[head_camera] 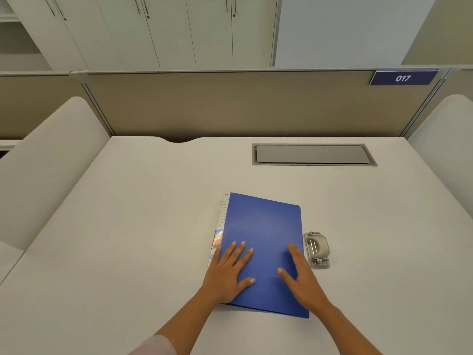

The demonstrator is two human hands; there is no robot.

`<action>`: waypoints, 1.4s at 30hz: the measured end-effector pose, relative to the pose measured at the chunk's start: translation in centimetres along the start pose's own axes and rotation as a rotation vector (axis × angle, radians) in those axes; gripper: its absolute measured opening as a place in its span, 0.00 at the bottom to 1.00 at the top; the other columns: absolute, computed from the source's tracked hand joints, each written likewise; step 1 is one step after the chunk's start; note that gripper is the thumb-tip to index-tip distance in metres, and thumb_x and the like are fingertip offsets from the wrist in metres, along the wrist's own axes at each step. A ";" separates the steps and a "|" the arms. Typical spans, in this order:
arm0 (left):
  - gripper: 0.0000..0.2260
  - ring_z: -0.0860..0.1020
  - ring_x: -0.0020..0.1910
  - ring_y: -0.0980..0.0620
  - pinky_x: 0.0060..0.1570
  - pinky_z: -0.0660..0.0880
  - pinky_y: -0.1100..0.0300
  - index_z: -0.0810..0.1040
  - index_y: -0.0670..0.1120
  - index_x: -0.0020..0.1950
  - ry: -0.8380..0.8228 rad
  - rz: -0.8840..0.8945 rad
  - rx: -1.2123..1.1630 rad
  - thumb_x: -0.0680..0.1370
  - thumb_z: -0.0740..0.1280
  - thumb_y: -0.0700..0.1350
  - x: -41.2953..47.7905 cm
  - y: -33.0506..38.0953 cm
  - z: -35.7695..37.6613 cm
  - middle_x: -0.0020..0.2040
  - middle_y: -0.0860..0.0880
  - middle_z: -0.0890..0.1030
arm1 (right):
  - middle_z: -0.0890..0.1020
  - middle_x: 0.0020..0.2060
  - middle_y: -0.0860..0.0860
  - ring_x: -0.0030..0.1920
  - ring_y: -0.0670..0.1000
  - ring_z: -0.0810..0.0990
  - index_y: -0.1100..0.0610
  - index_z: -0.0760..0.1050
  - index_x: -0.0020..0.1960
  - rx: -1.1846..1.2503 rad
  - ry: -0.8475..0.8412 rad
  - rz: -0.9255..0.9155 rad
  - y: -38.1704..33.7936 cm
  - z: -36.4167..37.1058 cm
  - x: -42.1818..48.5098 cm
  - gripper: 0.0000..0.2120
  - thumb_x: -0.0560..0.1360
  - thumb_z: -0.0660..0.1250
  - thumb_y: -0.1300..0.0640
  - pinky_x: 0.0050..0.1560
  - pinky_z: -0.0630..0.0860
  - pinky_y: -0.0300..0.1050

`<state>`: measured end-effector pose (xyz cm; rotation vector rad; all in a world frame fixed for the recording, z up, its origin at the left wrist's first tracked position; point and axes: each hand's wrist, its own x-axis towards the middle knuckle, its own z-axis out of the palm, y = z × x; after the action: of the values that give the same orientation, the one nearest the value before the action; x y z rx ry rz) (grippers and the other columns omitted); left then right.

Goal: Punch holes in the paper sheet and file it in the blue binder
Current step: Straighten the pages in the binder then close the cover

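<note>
The blue binder (263, 226) lies closed on the desk in front of me. A white strip (222, 219) with ruled lines and a printed picture sticks out along its left edge; I cannot tell if it is the paper sheet or the binder's spine label. My left hand (229, 271) rests flat on the cover's lower left, fingers straight and spread. My right hand (302, 275) lies flat on the lower right of the cover near its edge. A grey metal hole punch (317, 248) stands on the desk just right of the binder, untouched.
The pale desk (140, 239) has a grey cable hatch (313, 155) set in at the back right. A beige partition (230, 103) with a blue "017" sign (403, 78) closes the back. White side panels flank the desk on both sides.
</note>
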<state>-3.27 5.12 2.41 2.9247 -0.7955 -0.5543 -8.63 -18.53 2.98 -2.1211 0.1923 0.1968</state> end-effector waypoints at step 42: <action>0.38 0.39 0.77 0.53 0.73 0.45 0.46 0.59 0.54 0.77 0.321 -0.454 -0.013 0.73 0.49 0.74 -0.3 -15.2 0.6 0.77 0.52 0.59 | 0.37 0.77 0.52 0.77 0.54 0.37 0.57 0.35 0.77 -0.658 -0.516 -0.383 -11.4 13.1 15.5 0.44 0.76 0.54 0.34 0.74 0.37 0.47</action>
<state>3.53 18.49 -0.35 3.0676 -0.0910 -0.0954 8.08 -2.37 2.16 -2.6048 -0.6619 0.6333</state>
